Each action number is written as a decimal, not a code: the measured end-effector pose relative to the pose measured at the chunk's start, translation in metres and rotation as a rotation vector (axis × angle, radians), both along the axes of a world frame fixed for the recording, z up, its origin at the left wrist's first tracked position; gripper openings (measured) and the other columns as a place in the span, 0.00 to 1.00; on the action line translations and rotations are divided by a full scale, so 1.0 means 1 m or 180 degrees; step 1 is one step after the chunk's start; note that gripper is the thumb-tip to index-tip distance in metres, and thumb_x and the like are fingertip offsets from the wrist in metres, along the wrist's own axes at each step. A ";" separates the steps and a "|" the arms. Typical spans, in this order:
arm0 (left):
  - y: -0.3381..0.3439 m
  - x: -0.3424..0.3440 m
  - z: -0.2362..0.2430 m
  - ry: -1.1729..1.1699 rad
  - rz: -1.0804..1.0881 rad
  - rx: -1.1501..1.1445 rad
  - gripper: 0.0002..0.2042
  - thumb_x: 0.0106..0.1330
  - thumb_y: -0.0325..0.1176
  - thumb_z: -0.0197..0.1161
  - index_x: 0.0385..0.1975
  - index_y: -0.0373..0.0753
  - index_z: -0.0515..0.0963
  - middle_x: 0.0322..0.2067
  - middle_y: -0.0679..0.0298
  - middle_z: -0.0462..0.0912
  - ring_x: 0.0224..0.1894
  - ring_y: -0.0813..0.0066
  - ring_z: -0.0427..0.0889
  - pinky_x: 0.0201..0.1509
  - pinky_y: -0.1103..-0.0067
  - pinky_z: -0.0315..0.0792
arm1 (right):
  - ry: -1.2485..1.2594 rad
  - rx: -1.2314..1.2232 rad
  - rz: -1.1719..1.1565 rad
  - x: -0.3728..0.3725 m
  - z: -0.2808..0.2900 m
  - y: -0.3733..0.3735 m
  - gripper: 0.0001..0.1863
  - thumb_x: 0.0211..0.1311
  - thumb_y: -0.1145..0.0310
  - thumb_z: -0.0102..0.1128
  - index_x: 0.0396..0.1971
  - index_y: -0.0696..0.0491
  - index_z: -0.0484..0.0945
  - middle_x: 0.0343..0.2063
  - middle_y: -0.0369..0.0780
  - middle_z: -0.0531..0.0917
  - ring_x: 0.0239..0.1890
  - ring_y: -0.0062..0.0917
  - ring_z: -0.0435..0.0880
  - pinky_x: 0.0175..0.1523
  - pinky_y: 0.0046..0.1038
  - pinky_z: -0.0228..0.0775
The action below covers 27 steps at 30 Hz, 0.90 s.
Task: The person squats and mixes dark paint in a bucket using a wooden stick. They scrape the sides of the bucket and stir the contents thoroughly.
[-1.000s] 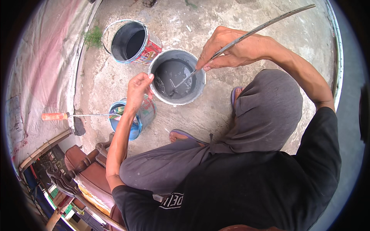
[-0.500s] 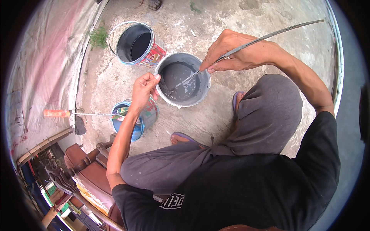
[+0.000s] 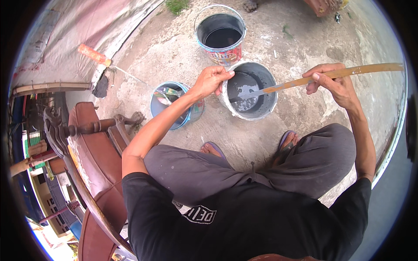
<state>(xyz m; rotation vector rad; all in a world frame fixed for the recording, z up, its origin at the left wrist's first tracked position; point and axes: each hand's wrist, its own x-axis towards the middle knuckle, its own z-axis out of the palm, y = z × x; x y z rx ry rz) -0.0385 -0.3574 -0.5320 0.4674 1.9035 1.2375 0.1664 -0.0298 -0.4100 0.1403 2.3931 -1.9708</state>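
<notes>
My left hand (image 3: 210, 80) grips the left rim of a white bucket (image 3: 269, 103) holding thin grey liquid (image 3: 246, 103). My right hand (image 3: 328, 82), off the bucket's right side, holds a long flat tan stick (image 3: 365, 69), grey toward its lower end, which reaches down into the liquid. Behind stands a red-labelled bucket (image 3: 222, 54) of dark liquid, its wire handle raised. Below my left forearm is a blue bucket (image 3: 156, 108), and a roller with an orange handle (image 3: 93, 54) leans out of it.
A worn armchair (image 3: 93, 143) with carved wood and brown padding stands close at my left. A pale sheet (image 3: 52, 52) lines the left side. A brown object (image 3: 320, 6) lies at the top right. My bent legs and sandalled feet are below the buckets on the concrete floor (image 3: 305, 108).
My right hand has moved right and down, away from over the bucket, turning the stick flatter, its tan face now showing. The view has swung, shifting buckets and chair.
</notes>
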 end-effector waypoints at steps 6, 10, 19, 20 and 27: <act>-0.007 -0.006 -0.010 0.0189 0.0218 -0.0340 0.29 0.76 0.59 0.55 0.21 0.39 0.78 0.15 0.63 0.78 0.16 0.75 0.79 0.23 0.77 0.75 | 0.0084 0.0331 -0.0467 -0.013 -0.002 0.000 0.18 0.73 0.60 0.62 0.41 0.62 0.87 0.21 0.41 0.87 0.26 0.25 0.88 0.40 0.27 0.80; -0.010 -0.017 -0.016 0.0333 0.0246 -0.0645 0.36 0.79 0.64 0.37 0.20 0.38 0.74 0.15 0.60 0.76 0.16 0.68 0.80 0.27 0.71 0.78 | 0.0218 0.0555 -0.0587 -0.019 0.006 0.015 0.19 0.74 0.56 0.60 0.40 0.60 0.86 0.19 0.38 0.85 0.24 0.22 0.86 0.39 0.27 0.76; -0.039 -0.034 -0.043 0.0138 0.0439 -0.0823 0.39 0.78 0.66 0.30 0.21 0.39 0.76 0.16 0.59 0.76 0.17 0.66 0.82 0.26 0.70 0.80 | 0.0239 0.0473 -0.0743 -0.040 0.016 0.019 0.20 0.78 0.55 0.57 0.40 0.59 0.85 0.17 0.36 0.82 0.23 0.20 0.81 0.36 0.25 0.71; -0.035 -0.035 -0.039 0.0165 0.0299 -0.0985 0.41 0.78 0.67 0.30 0.24 0.37 0.79 0.18 0.58 0.79 0.19 0.65 0.85 0.26 0.70 0.81 | 0.0212 0.0529 -0.0741 -0.041 0.018 0.017 0.20 0.78 0.55 0.57 0.41 0.59 0.85 0.17 0.36 0.82 0.23 0.20 0.81 0.37 0.25 0.71; -0.035 -0.049 0.034 0.2227 -0.0004 -0.1491 0.37 0.75 0.61 0.45 0.33 0.27 0.86 0.23 0.47 0.87 0.31 0.54 0.91 0.47 0.63 0.82 | 0.0230 0.0639 -0.0708 -0.052 0.024 0.021 0.20 0.79 0.55 0.56 0.42 0.59 0.84 0.18 0.34 0.81 0.23 0.18 0.80 0.38 0.24 0.70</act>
